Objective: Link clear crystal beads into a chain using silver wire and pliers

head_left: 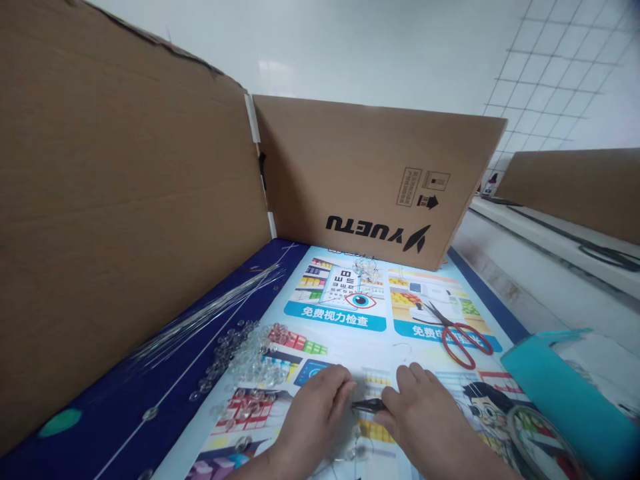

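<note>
Clear beads, early in the stringing: pliers at work, most of the stock unused.

The right hand (425, 413) grips dark pliers (367, 405) at the near edge of the printed mat (340, 320). The left hand (315, 407) has its fingers pinched shut at the pliers' nose, on something too fine to make out. Just below the hands a thin wire (353, 453) seems to carry a few beads, small, glassy and round. Judging by what lies about, little is done. The bead pile (250, 353) sits loose to the left, the spare wires (210, 307) lie fanned beside the cardboard wall (125, 233), and one finished-looking cluster (367, 268) rests at the far end. Red scissors (457, 333) and a teal box (565, 393) lie to the right, untouched.
</note>
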The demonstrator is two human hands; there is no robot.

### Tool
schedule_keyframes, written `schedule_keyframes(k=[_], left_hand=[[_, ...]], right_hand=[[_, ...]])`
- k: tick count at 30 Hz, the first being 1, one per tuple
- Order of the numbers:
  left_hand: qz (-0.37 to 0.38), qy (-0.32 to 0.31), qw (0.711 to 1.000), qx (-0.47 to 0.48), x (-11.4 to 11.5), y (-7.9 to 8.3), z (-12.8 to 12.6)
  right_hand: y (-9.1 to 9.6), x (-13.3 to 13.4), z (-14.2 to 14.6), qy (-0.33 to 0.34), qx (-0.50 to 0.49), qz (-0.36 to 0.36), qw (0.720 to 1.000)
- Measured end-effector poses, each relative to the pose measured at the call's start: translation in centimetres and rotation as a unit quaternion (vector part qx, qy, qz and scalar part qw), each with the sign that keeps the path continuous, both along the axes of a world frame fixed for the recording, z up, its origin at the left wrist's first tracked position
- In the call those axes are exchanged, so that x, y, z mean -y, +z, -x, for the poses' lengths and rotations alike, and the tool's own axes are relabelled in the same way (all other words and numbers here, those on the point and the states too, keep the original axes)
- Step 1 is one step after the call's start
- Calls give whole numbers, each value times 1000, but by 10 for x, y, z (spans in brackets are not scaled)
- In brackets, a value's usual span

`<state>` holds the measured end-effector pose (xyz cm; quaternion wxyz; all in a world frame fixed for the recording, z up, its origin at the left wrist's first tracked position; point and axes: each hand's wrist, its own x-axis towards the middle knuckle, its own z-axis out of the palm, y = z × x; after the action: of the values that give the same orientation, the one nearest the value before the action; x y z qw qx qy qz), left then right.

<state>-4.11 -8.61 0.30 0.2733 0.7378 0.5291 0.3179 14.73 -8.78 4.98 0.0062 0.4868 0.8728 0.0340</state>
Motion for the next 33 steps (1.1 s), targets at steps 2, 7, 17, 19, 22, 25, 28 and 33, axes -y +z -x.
schedule_keyframes(k=[2, 7, 17, 19, 22, 25, 28, 33], left_hand=[[-10, -8, 1000, -19, 1, -3, 0], [-23, -19, 999, -46, 2, -5, 1], [-37, -26, 998, -45, 2, -6, 1], [-40, -30, 998, -43, 1, -7, 1], [-45, -36, 997, -51, 1, -9, 1], [-49, -38, 997, -56, 1, -9, 0], [-52, -40, 996, -60, 0, -8, -1], [-61, -45, 994, -72, -2, -9, -3]], right_hand=[[-5, 1, 1, 4, -1, -28, 1000], [-14, 1, -2, 14, -2, -60, 998], [-18, -4, -4, 53, -11, -94, 994], [-19, -5, -5, 56, -12, -95, 994], [-22, -7, -7, 63, -19, -92, 994], [-25, -11, -11, 73, -27, -75, 994], [-27, -14, -13, 78, -29, -60, 995], [-26, -15, -14, 72, -39, -42, 996]])
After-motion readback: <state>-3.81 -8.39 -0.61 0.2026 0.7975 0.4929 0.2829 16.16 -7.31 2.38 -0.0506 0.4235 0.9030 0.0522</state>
